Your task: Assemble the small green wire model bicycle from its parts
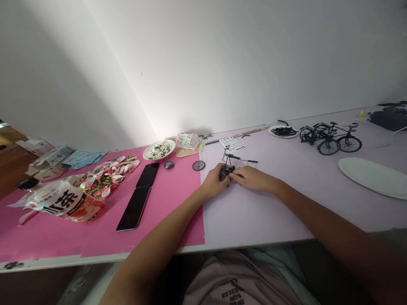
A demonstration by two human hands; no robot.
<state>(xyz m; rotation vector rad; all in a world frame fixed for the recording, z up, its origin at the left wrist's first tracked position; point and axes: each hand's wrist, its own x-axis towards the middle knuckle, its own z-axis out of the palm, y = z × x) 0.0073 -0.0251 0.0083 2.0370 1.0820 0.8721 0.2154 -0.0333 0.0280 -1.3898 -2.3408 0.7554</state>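
A small, partly built model bicycle [229,163] in dark green and black is between my hands over the pale part of the table. My left hand [215,181] is closed around its wheel end. From the right, my right hand [245,177] pinches at the bicycle's lower side, its fingertips covering the exact spot. A loose spoked wheel [199,165] lies flat on the pink sheet to the left. Just beyond my right hand lies a thin screwdriver [249,160] with a dark handle. Behind the bicycle rests a printed instruction sheet [232,144].
Finished model bicycles [338,137] stand at the right, beside a plate of black parts [282,131] and a white oval plate [373,176]. Leftward are a folding phone [138,197], a bowl of small pieces [159,150], a drink bottle [63,201] and pink-white pieces [108,176].
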